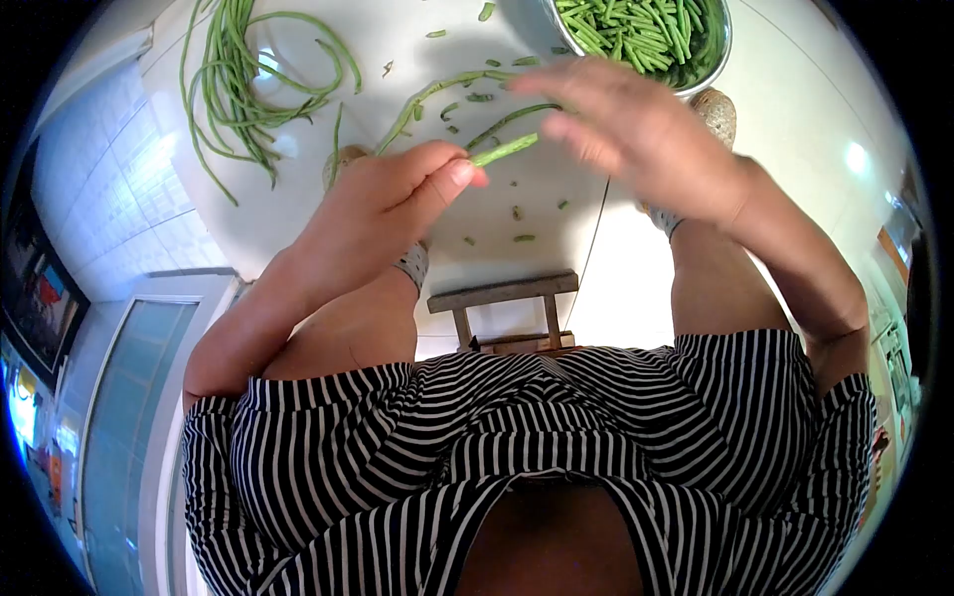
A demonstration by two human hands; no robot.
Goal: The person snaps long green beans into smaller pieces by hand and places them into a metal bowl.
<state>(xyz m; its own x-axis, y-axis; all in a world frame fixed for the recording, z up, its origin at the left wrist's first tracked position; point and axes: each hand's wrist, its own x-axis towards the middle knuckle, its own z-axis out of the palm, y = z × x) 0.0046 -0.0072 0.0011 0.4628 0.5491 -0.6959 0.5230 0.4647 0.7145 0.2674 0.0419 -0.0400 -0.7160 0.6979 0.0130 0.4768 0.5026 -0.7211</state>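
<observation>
Left hand (397,194) pinches bean (509,150), tip exposed toward right hand (646,129), blurred, wide; bowl (727,50) at 1 o'clock, likely for reach.

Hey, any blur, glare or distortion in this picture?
In the head view, motion blur smears the right hand, while the left hand looks sharper; also in the head view, a bright glare spot sits on the floor at right, and wide-angle distortion curves the edges into black corners.
</observation>
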